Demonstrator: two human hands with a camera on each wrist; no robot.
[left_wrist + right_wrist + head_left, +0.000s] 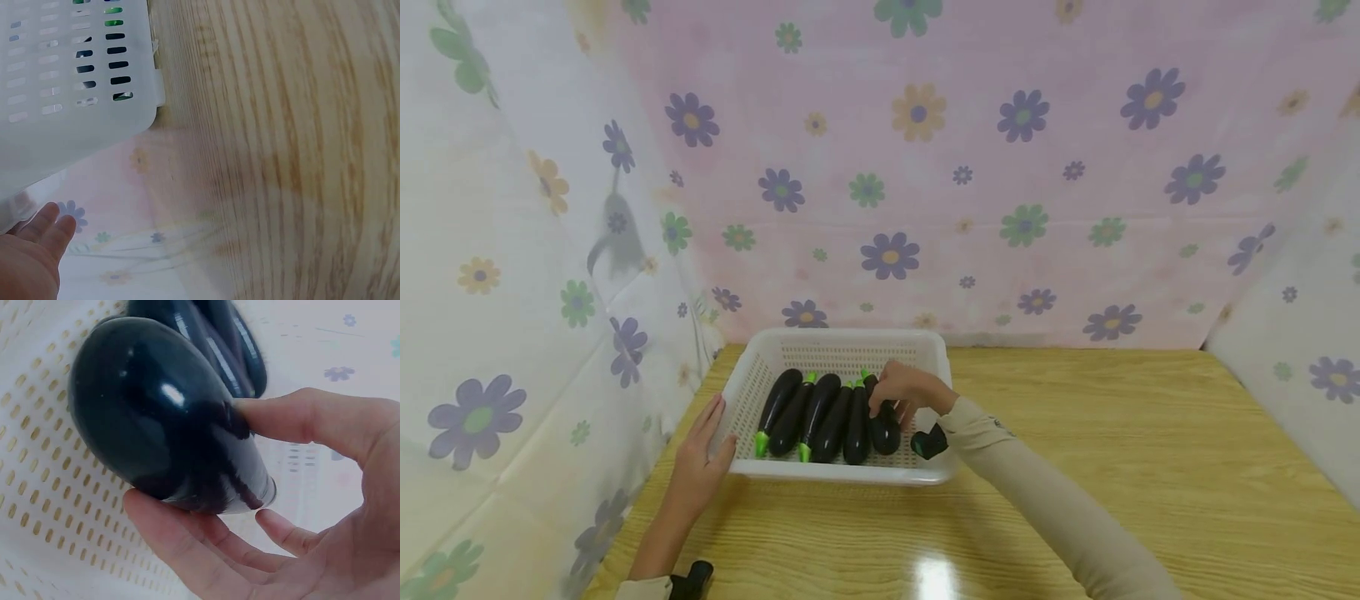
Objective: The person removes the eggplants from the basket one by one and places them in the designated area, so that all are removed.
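Observation:
A white plastic basket (842, 472) holds several dark, glossy eggplants laid side by side, some with green stem ends toward me and others with them at the back. My right hand (910, 390) reaches in from the right and grips the rightmost eggplant (886, 435). In the right wrist view, thumb and fingers hold this eggplant (150, 419) from opposite sides, its rounded end toward the camera. My left hand (697, 467) rests against the basket's left rim with fairly straight fingers. The left wrist view shows its fingers (56, 234) at the basket's edge.
The basket stands on a wood-grain table (1097, 433) near its back left. A flower-printed cloth (962, 200) hangs behind and along both sides. A black wrist device (929, 442) on the right arm overlaps the basket's right end.

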